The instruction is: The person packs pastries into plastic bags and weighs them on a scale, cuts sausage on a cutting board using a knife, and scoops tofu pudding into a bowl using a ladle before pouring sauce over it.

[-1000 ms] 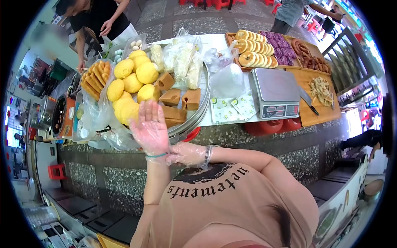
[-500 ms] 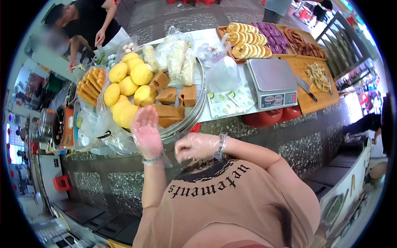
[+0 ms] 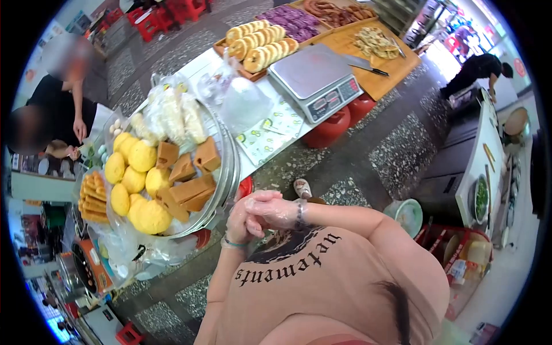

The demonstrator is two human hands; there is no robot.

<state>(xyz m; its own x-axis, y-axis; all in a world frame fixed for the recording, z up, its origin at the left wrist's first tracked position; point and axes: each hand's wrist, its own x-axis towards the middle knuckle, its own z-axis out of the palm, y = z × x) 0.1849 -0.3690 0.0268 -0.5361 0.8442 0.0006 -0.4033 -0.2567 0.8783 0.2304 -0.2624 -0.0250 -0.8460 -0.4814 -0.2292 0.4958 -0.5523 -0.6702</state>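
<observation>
In the head view, my left hand (image 3: 238, 223) and my right hand (image 3: 275, 211), both in thin clear plastic gloves, are clasped together in front of my chest. Their fingers are closed against each other, and no object shows between them. A teal band circles my left wrist, a beaded bracelet my right. Nearest to them, up and to the left, is a big round metal tray (image 3: 231, 167). It bears yellow buns (image 3: 150, 217), brown cake blocks (image 3: 192, 190) and bagged pale rolls (image 3: 172, 118).
A scale (image 3: 313, 77) stands on the table beside a cutting board (image 3: 397, 68) with a knife (image 3: 368, 68). Sliced filled rolls (image 3: 261, 46) lie behind. One person (image 3: 63, 109) works at the left, another (image 3: 474, 73) bends at the far right. A bucket (image 3: 405, 215) is on the floor.
My left hand, held up with the palm showing, has come down against my right hand, and the two are now clasped. The view has turned right, so the table appears tilted and further left.
</observation>
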